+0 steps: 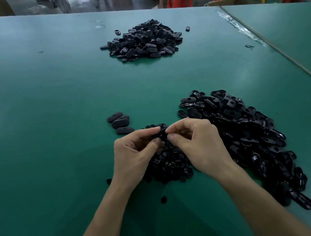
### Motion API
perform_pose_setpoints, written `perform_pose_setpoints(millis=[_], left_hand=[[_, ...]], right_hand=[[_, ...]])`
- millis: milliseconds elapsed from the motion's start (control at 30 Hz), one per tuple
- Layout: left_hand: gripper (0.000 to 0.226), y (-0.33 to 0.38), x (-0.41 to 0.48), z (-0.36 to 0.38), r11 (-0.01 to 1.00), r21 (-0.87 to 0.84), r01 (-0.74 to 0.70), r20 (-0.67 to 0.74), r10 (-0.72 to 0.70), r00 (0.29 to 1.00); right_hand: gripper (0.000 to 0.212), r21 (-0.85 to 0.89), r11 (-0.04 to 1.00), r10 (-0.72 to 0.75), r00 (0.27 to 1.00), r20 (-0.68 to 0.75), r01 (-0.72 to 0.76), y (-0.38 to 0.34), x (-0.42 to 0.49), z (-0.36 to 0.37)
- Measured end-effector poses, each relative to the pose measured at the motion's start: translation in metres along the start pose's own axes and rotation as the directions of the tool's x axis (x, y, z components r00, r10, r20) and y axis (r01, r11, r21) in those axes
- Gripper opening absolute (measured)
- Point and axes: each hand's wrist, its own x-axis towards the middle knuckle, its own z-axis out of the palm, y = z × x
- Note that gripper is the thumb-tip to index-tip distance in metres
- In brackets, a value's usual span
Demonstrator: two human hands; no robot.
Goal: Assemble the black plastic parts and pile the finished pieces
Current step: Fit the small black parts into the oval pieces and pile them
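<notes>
At the near edge of the worktop [47,115], left hand [136,154] and right hand [198,143], both curled, pinch one black part [158,134] between them above a loose heap [171,166] — mid-join, I judge — next needs a firm press, then the far pile [143,40].

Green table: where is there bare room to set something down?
The table is bare along the left and in the band between the far pile and the nearer ones. It is crowded where the left hand and right hand work over the small pile, and at the big pile.
</notes>
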Motion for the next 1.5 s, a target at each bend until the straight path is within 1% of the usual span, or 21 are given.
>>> perform_pose_setpoints(millis=[167, 233, 433, 533, 633, 833, 1000, 1133, 1267, 1367, 1433, 1500], left_hand=[[0.035, 0.001, 0.0, 0.0, 1.0, 0.016, 0.006, 0.011, -0.006, 1.0], [0.034, 0.002, -0.001, 0.001, 1.0, 0.017, 0.012, 0.015, -0.012, 1.0], [0.033, 0.0, -0.001, 0.0, 0.998, 0.057, 0.018, 0.031, -0.02, 0.999], [0.032, -0.002, -0.001, -0.001, 0.997, 0.073, 0.01, 0.04, -0.013, 0.999], [0.027, -0.005, -0.002, -0.001, 0.995, 0.102, 0.005, 0.042, -0.009, 0.999], [0.028, -0.007, -0.001, 0.0, 0.992, 0.129, 0.015, 0.041, -0.02, 0.999], [0.019, -0.008, 0.0, 0.001, 0.981, 0.191, -0.015, 0.045, 0.007, 0.999], [0.017, -0.007, -0.001, 0.0, 0.98, 0.193, -0.053, 0.067, 0.041, 0.997], [0.022, -0.007, 0.0, 0.001, 0.981, 0.188, -0.046, 0.069, 0.034, 0.997], [0.026, -0.008, 0.001, 0.001, 0.99, 0.142, 0.006, 0.059, -0.015, 0.998], [0.026, -0.008, 0.001, 0.001, 0.995, 0.1, 0.022, 0.058, -0.028, 0.998], [0.027, -0.007, 0.002, 0.0, 0.998, 0.061, 0.028, 0.06, -0.032, 0.998]], right_hand=[[0.013, -0.107, 0.992, -0.063, 0.998, -0.022, 0.06, -0.005, 0.0, 0.003], [0.014, -0.14, 0.988, -0.065, 0.997, -0.031, 0.06, -0.006, 0.0, 0.004], [0.029, -0.24, 0.968, -0.08, 0.996, -0.043, 0.068, -0.005, -0.001, 0.006], [0.031, -0.265, 0.962, -0.084, 0.996, -0.041, 0.071, -0.005, 0.0, 0.007], [0.031, -0.288, 0.955, -0.082, 0.996, -0.034, 0.069, -0.007, 0.0, 0.008], [0.035, -0.367, 0.927, -0.078, 0.997, -0.003, 0.071, -0.013, 0.0, 0.01], [0.022, -0.354, 0.933, -0.059, 0.998, 0.028, 0.065, -0.018, -0.005, 0.012], [0.024, -0.349, 0.935, -0.035, 0.996, 0.082, 0.061, -0.019, -0.007, 0.01], [0.022, -0.357, 0.929, -0.055, 0.992, 0.112, 0.092, -0.017, -0.003, 0.005], [0.012, -0.353, 0.929, -0.079, 0.991, 0.107, 0.112, -0.013, 0.003, 0.001], [0.015, -0.323, 0.941, -0.066, 0.99, 0.126, 0.103, -0.01, 0.006, -0.001], [0.018, -0.239, 0.966, -0.058, 0.985, 0.165, 0.097, -0.007, 0.008, -0.004]])
